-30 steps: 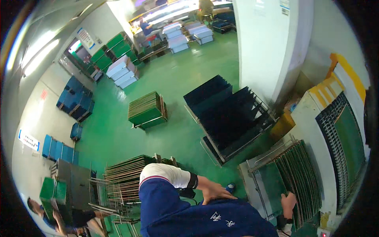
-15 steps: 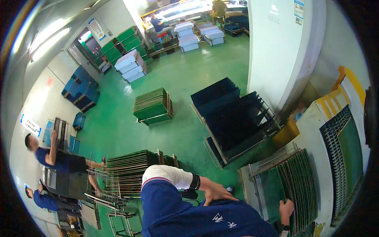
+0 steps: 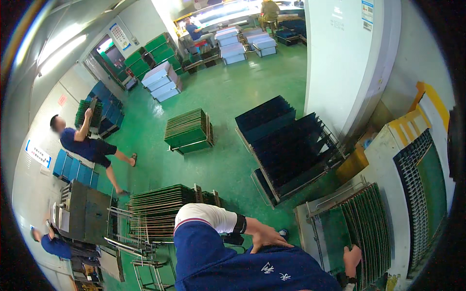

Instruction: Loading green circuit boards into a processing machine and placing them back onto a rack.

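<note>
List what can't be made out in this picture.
In the head view:
- Whether the right hand grips any of the green panels: the hand itself hides its fingertips.
- Underside of the left hand: covered by the navy shirt.
- Right forearm: mostly cut off by the lower edge.
- What the far seated person handles: too small.
</note>
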### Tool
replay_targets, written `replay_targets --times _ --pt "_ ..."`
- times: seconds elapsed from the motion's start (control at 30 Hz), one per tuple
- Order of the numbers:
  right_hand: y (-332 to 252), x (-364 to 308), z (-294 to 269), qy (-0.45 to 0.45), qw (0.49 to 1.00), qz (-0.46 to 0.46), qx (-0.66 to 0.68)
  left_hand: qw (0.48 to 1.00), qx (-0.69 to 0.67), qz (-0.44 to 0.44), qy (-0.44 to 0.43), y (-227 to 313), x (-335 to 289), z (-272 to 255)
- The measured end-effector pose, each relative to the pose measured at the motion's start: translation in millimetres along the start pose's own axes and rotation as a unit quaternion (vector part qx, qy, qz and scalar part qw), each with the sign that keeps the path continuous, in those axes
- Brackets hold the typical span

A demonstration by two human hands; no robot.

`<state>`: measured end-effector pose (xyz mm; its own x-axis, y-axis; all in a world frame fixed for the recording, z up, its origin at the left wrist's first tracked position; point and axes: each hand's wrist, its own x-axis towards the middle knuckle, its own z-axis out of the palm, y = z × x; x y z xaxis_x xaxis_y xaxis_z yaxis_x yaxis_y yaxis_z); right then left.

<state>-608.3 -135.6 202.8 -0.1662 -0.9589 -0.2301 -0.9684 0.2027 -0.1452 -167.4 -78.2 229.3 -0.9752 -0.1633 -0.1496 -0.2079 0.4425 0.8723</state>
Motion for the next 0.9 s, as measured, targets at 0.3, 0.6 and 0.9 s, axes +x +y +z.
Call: replay_targets --times 0.3,0.6,0.9 --pt "5 3 4 -0.005 1.0 -0.016 0.018 1.0 0.008 0.012 0.017 0 0 0" --pt "5 -1 6 0.04 0.999 -0.026 0.015 1.0 0.009 0.02 0.019 -1 1 -2" --pt "2 3 3 0.0 1.0 -0.004 0.014 1.0 0.019 -0.008 -0.005 1 -1 -7"
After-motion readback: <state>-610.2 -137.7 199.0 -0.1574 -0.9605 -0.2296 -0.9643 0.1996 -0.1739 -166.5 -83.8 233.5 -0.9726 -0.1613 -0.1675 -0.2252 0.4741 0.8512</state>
